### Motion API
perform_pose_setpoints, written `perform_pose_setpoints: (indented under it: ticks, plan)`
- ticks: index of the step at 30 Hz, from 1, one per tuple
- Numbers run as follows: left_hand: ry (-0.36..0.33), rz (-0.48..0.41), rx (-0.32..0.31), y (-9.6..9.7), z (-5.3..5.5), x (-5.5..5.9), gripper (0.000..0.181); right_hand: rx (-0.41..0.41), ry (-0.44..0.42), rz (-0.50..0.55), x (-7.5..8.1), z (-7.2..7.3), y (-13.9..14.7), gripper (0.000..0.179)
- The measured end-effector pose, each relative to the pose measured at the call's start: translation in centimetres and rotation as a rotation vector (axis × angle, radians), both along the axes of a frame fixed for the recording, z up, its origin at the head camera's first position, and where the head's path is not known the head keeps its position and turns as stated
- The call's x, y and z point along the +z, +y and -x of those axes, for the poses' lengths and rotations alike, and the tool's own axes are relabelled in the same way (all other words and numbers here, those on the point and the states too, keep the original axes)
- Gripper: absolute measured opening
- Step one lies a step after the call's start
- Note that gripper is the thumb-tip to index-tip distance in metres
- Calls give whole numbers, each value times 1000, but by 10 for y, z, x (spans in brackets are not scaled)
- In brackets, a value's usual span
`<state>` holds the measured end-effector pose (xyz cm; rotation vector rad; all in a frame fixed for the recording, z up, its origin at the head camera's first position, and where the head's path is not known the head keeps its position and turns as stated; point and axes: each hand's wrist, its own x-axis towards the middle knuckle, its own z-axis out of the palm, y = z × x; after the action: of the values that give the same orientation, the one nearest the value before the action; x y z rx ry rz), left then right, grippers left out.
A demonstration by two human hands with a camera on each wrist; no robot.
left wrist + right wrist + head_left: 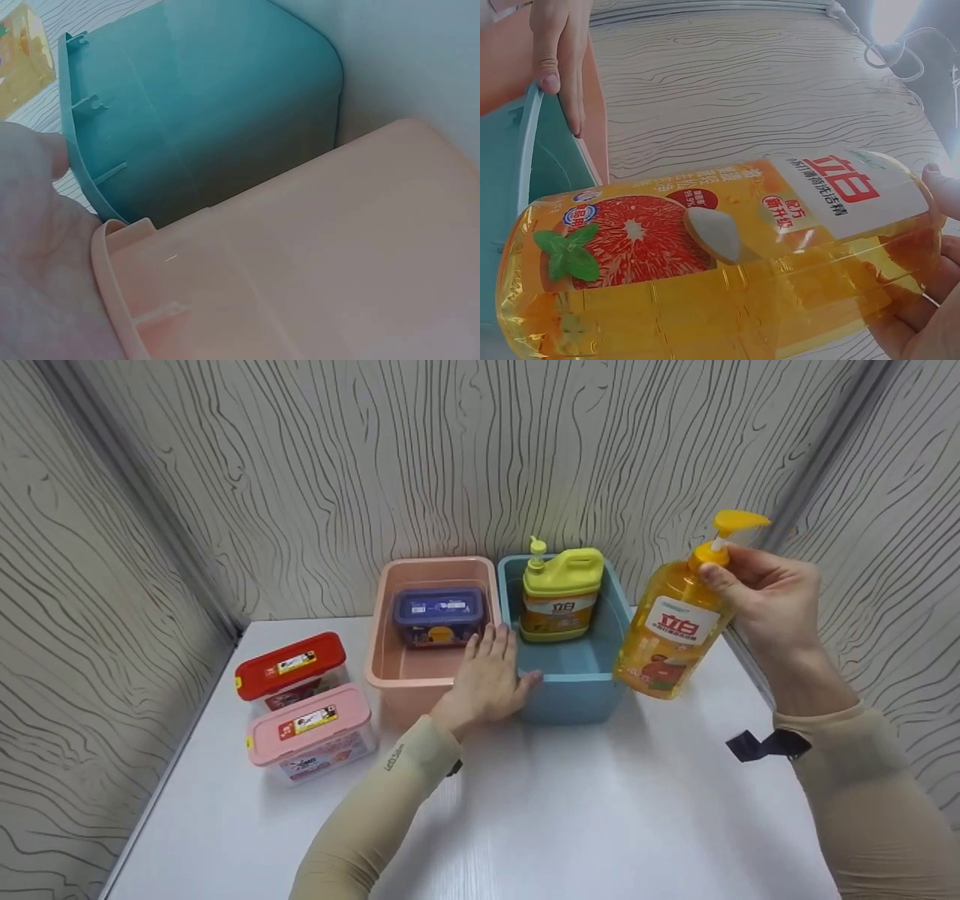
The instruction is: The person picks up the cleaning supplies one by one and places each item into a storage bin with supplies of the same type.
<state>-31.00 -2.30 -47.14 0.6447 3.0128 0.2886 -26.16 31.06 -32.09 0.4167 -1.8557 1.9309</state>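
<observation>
- White tabletop (pixel 570 810) is spreading beneath both hands; a bare stretch is lying on the near side of the left hand (pixel 487 679) and running below the right hand (pixel 780 607).
- Blue tub (pixel 577 705) is standing just right of the left hand, pink tub (pixel 409 701) mostly to its left. Fingers are lying extended across the adjoining rims, thumb touching the blue one.
- Bottle (pixel 667 630) is hanging tilted, down and left of the right hand, whose thumb and fingers are pinching its neck. Base is reaching the blue tub's right rim in the head view; contact: cannot tell.
- Yellow-green jug (pixel 561 596) is standing beyond and right of the left hand; blue floor is showing in front of it.
- Purple box (pixel 439 619) is sitting in the pink tub, beyond the left hand. Pink-lidded box (pixel 311 735) and red-lidded box (pixel 292 667) are lying outside, further left.
- Bottle's surface: clear amber plastic is showing liquid; grapefruit picture (pixel 634 240) is filling the lower front, white label (pixel 840 191) with red characters above.
- Yellow pump (pixel 739 525) is rising above the right hand's grip, spout pointing right.
</observation>
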Motion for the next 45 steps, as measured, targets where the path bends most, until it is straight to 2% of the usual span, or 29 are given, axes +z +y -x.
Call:
perform_pose_setpoints:
  ticks: [12, 17, 23, 27, 36, 45]
  plan:
    - [-10, 9, 11, 0, 2, 0, 90, -21, 26, -55, 2, 27, -24, 32]
    - [-11, 15, 13, 2, 2, -1, 90, -16, 10, -44, 0, 36, -30, 32]
    - [-8, 11, 8, 2, 2, 0, 90, 5, 29, -45, -3, 47, -37, 29]
    - [-12, 20, 12, 1, 2, 0, 91, 6, 49, -79, -6, 58, -41, 26]
    - [-22, 9, 12, -1, 0, 2, 92, 20, 75, -86, -16, 82, -49, 25]
    - [-18, 25, 20, 0, 0, 3, 92, 37, 28, -177, -23, 97, -54, 32]
